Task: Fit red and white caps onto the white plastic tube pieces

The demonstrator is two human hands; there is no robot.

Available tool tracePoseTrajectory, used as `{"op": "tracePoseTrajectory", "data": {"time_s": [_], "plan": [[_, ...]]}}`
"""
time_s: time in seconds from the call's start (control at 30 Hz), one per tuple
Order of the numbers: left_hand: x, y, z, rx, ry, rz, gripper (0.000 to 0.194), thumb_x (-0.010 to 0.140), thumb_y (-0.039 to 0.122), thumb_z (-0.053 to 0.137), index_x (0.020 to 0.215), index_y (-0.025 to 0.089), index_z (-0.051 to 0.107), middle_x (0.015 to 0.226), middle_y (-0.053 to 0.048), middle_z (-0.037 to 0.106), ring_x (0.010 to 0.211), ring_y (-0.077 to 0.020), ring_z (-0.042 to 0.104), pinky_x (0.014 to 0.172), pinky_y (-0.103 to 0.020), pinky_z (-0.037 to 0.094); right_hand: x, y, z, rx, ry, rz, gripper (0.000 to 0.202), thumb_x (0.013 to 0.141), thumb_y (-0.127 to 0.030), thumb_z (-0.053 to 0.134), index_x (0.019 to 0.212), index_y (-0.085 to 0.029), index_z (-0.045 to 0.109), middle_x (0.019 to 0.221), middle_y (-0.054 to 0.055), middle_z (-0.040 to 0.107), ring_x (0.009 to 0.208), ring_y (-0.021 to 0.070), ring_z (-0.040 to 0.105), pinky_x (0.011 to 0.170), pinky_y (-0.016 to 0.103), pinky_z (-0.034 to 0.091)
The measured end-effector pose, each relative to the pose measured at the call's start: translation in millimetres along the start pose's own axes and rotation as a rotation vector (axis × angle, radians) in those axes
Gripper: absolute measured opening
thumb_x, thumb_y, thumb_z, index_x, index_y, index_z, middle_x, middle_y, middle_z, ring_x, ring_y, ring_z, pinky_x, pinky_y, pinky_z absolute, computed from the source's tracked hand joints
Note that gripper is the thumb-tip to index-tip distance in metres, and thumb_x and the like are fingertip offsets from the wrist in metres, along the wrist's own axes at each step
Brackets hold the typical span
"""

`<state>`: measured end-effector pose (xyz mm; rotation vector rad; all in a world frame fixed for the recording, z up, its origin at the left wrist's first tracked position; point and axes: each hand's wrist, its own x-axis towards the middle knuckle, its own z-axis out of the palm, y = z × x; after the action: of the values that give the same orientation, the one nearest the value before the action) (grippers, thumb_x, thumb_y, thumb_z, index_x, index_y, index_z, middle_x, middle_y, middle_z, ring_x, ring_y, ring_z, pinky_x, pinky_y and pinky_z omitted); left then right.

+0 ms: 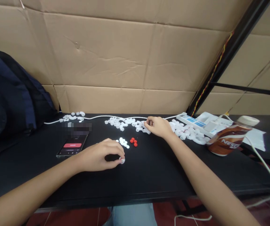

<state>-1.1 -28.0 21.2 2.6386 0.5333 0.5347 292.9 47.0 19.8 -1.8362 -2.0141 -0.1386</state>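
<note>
Thumb and fingers of the left hand pinch one small white plastic piece near centre, while the right hand, fingertips drawn together, contents impossible to tell, hovers at far white plastic rings, with four red discs, several white discs, one phone left and one Nescafé bottle right on a black table before cardboard.

Backpack's on the left end of the bench, phone to its right, bottle way over right with paper beside it. Cardboard stands behind it all. Plastic pieces lie in clumps along the back, next to a cable. Right hand's at the middle of those; left hand's closer to the front, right of the phone, a small piece at its fingertips. Two bunches of discs sit side by side between the hands.
</note>
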Motion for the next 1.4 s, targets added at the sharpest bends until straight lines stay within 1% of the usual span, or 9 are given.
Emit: {"op": "tracePoseTrajectory", "data": {"time_s": [0.2,0.33,0.67,0.83,0.9,0.97,1.13,1.3,1.4], "plan": [[0,-3,2.8,0.054,-0.086,-0.002,0.011,0.092,0.021,0.056,0.100,0.023,0.063,0.102,-0.001,0.066,0.097,-0.0147,0.061,0.092,-0.031,0.042,0,-1,0,-0.002,-0.003,-0.012,0.026,0.082,-0.043,0.049,0.074,-0.022,0.062,0.069,0.001,0.066,0.064,0.0165,0.058,0.053,0.028,0.028],[0,-4,4.9,0.047,-0.079,0.006,0.010,0.093,0.021,0.055,0.099,0.023,0.063,0.101,-0.001,0.065,0.095,-0.0135,0.061,0.091,-0.029,0.042,0,0,0,-0.013,-0.008,-0.012,0.026,0.082,-0.042,0.048,0.075,-0.022,0.063,0.068,0.001,0.065,0.063,0.0158,0.057,0.053,0.027,0.029],[-1,-7,5.2,0.037,-0.065,0.003,0.015,0.092,0.017,0.054,0.102,0.023,0.062,0.104,-0.001,0.066,0.098,-0.0136,0.061,0.093,-0.029,0.041,1,2,3,0.013,0.008,-0.039,0.026,0.082,-0.043,0.049,0.073,-0.022,0.062,0.067,0.001,0.066,0.061,0.0156,0.057,0.052,0.028,0.028],[0,-4,4.4,0.062,-0.058,-0.025,0.014,0.088,0.024,0.062,0.102,0.022,0.060,0.107,-0.002,0.064,0.102,-0.0161,0.059,0.092,-0.031,0.041,0,2,3,0.011,0.007,-0.039,0.026,0.082,-0.043,0.050,0.073,-0.022,0.062,0.067,0.000,0.066,0.062,0.0162,0.058,0.053,0.028,0.029],[1,-5,5.4,0.063,-0.070,-0.025,0.014,0.089,0.026,0.061,0.103,0.022,0.059,0.107,-0.002,0.063,0.100,-0.0161,0.059,0.091,-0.031,0.042,0,2,2,0.010,0.004,-0.043,0.025,0.082,-0.043,0.050,0.074,-0.022,0.062,0.067,0.000,0.066,0.062,0.0161,0.058,0.053,0.028,0.028],[1,-5,7.0,0.061,-0.075,-0.024,0.011,0.091,0.024,0.058,0.101,0.021,0.060,0.104,-0.002,0.063,0.097,-0.0161,0.059,0.090,-0.031,0.042,0,1,2,0.004,-0.002,-0.043,0.025,0.082,-0.043,0.050,0.075,-0.022,0.063,0.067,0.001,0.066,0.062,0.0160,0.058,0.053,0.028,0.028],[1,-7,11.5,0.001,-0.057,-0.047,0.008,0.090,0.018,0.056,0.097,0.020,0.060,0.100,-0.002,0.063,0.095,-0.0156,0.058,0.089,-0.030,0.043,0,0,2,-0.012,-0.015,-0.039,0.026,0.082,-0.043,0.049,0.076,-0.022,0.063,0.068,0.001,0.066,0.062,0.0165,0.058,0.053,0.028,0.029],[1,-9,13.6,-0.077,-0.022,-0.074,0.010,0.084,0.013,0.060,0.092,0.019,0.060,0.097,-0.001,0.062,0.088,-0.0133,0.059,0.077,-0.025,0.046,1,1,3,-0.006,-0.012,-0.049,0.026,0.082,-0.042,0.049,0.076,-0.022,0.064,0.067,0.002,0.065,0.063,0.0168,0.058,0.053,0.028,0.029],[2,-9,13.3,-0.113,0.026,-0.044,0.011,0.085,0.013,0.060,0.094,0.019,0.061,0.099,-0.001,0.064,0.092,-0.0134,0.060,0.081,-0.025,0.047,1,2,3,-0.004,-0.006,-0.061,0.026,0.082,-0.042,0.050,0.076,-0.022,0.064,0.067,0.002,0.065,0.062,0.0169,0.058,0.053,0.028,0.029]]}}
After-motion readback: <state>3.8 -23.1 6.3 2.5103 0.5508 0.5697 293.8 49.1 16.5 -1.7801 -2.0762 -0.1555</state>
